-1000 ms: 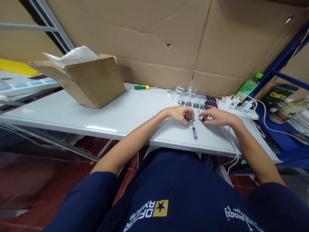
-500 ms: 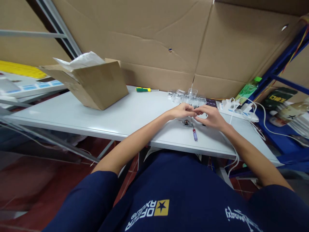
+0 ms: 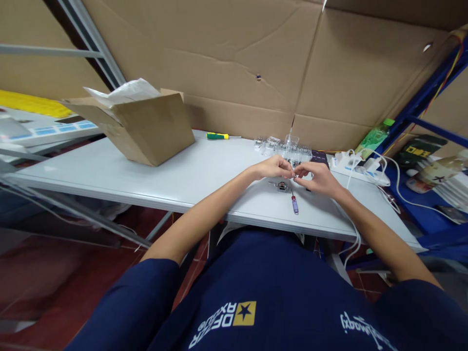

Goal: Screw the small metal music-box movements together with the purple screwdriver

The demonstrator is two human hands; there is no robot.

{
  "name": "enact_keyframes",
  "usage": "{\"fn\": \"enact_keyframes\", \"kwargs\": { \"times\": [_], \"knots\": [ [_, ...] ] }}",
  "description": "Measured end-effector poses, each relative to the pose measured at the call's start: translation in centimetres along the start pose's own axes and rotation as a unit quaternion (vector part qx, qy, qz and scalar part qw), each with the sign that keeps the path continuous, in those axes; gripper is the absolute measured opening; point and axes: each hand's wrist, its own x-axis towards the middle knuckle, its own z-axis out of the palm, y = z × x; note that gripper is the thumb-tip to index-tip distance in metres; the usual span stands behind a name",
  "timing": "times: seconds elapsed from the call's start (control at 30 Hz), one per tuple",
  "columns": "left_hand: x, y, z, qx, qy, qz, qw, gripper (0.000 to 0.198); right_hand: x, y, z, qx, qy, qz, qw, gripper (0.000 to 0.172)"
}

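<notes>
1. Meeting just above the tabletop, our left hand and right hand close their fingers on a tiny piece, seemingly sharing the grip to steady it.
2. A metal part and small screwdriver lie on the near side, within easy reach.
3. What the piece is, we cannot make out.

Inventory, items on and about the work surface:
- Table, pale grey, long.
- Cardboard box, open and tilted, at the far left of the table, with white wrapping sticking out of the top.
- Screwdriver, green-and-yellow handle, lying near the back edge.
- Clear plastic cases, clustered at the back edge.
- Small dark display unit, just beside the cases.
- White power strip, with white cable trailing off to the right.
- Green bottle, behind the strip.
- Cardboard sheets, forming the backdrop.
- Blue rack, at right.
</notes>
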Motion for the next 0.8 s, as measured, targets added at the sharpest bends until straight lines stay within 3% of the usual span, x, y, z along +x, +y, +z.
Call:
{"fn": "enact_keyframes", "kwargs": {
  "times": [0.33,0.53,0.8],
  "knots": [
    [-0.4,1.0,-1.2,0.061,0.006,0.022,0.998,0.031,-0.2,1.0,1.9,0.097,-0.071,0.098,0.988,0.023],
    [-0.4,0.6,-0.9,0.073,-0.061,0.007,0.995,0.025,-0.1,0.9,2.3,0.141,-0.105,0.145,0.974,0.022],
    [-0.3,0.1,-0.8,0.072,-0.086,0.014,0.994,0.022,0.0,0.6,2.1,0.149,-0.125,0.174,0.965,0.021]
  ]
}}
